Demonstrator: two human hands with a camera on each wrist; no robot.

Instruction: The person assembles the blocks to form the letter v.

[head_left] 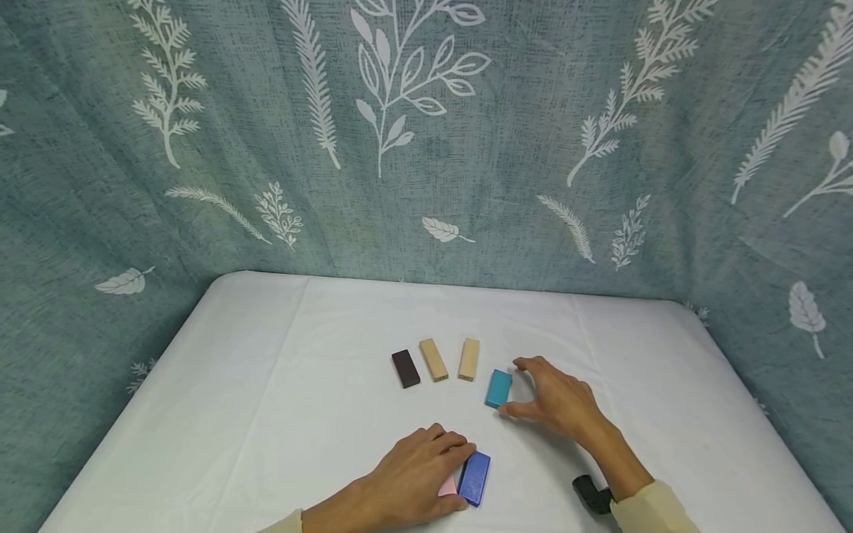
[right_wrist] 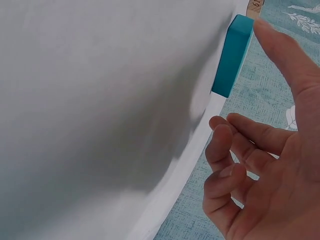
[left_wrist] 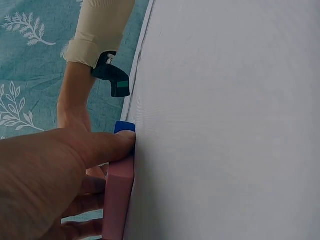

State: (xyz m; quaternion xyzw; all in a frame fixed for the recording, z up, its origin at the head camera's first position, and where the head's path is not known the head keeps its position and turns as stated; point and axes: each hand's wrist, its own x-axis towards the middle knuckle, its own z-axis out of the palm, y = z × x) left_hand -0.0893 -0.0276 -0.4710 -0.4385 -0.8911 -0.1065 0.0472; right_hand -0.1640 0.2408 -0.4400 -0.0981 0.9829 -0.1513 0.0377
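My left hand grips a blue block lying on the white cloth, its forefinger at the far end and its thumb at the near end. Beside that block, partly under the palm, lies a pink block; the palm hides most of it in the head view. In the left wrist view the thumb covers part of the blue block. Farther right, my right hand is spread around a teal block. The thumb is at the block's near corner; the other fingers stand apart from it, as the right wrist view shows.
Left of the teal block lie two tan wooden blocks and a dark brown block. A white cloth covers the table. Behind it hangs a green leaf-patterned curtain. A black device sits at the right wrist.
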